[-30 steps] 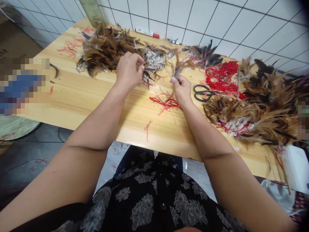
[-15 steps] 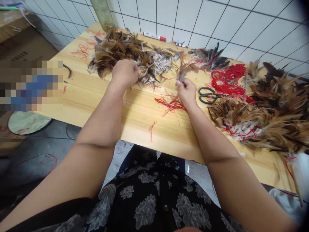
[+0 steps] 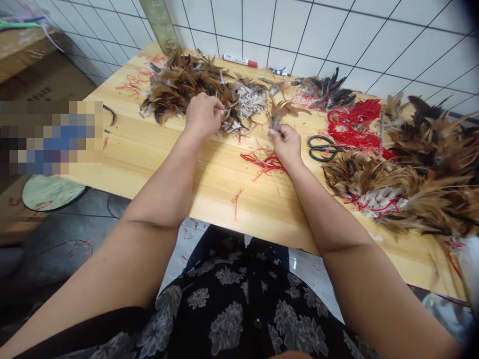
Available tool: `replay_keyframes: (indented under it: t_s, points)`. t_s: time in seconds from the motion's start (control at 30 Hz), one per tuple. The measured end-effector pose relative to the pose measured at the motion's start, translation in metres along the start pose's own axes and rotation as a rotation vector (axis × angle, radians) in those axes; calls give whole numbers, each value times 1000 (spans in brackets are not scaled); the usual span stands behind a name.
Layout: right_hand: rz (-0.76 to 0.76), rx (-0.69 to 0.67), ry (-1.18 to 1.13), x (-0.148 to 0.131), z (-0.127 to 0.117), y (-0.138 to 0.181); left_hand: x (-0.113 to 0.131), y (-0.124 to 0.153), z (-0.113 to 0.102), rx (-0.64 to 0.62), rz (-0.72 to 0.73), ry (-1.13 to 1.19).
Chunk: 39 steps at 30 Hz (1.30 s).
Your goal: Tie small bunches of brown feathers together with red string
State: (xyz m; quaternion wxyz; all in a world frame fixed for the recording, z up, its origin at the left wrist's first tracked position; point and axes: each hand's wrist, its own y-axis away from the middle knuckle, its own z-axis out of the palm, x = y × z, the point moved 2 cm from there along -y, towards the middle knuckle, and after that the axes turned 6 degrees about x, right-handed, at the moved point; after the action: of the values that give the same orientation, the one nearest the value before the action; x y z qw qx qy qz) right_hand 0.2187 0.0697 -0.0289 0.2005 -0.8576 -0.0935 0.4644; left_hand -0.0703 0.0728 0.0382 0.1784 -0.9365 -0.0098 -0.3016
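My left hand (image 3: 204,115) is closed in a pinch on a feather at the near edge of a loose pile of brown and black feathers (image 3: 179,85) on the wooden table (image 3: 157,149). My right hand (image 3: 286,144) is closed round the quill ends of a small bunch of brown feathers (image 3: 280,110) that stands up from its fingers. Scraps of red string (image 3: 264,163) lie just under that hand.
Black scissors (image 3: 322,148) lie right of my right hand, beside a heap of red string (image 3: 352,122). Tied feather bundles (image 3: 404,174) fill the right side. A red-capped marker (image 3: 239,61) lies by the tiled wall. A dark feather clump (image 3: 324,89) sits at the back.
My left hand has stayed at the pile's edge and now pinches a feather there. My right hand keeps its bunch and has barely shifted. The view has drifted slightly.
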Motion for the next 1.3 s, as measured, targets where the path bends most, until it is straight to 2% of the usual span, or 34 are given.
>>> replay_keyframes:
  t_s: [0.2, 0.4, 0.6, 0.73, 0.8, 0.87, 0.97, 1.07, 1.17, 1.3]
  points:
    - [-27, -2, 8, 2, 4, 0, -5, -3, 22, -87, -37, -131]
    - [5, -13, 18, -7, 3, 3, -14, -6, 32, -38, -20, 41]
    - [68, -43, 14, -15, 2, 3, 2, -3, 13, 118, -1, 204]
    - [91, -49, -21, -15, 2, 3, 15, 3, -4, 202, -63, 493]
    - [83, -47, -37, -12, 2, 2, 16, 4, -12, 199, -98, 568]
    - [64, -44, -37, -9, 2, 2, 14, 5, -21, 187, -128, 460]
    - [31, -36, -34, -4, 3, 2, 11, 7, -38, 155, -153, 111]
    - [17, -26, -42, -1, 4, 2, 11, 9, -51, 2, -178, -162]
    - [14, -15, -51, -1, 4, 2, 16, 11, -54, -174, -182, -307]
    - [13, -15, -50, -1, 3, 1, 26, 12, -52, -285, -187, -432]
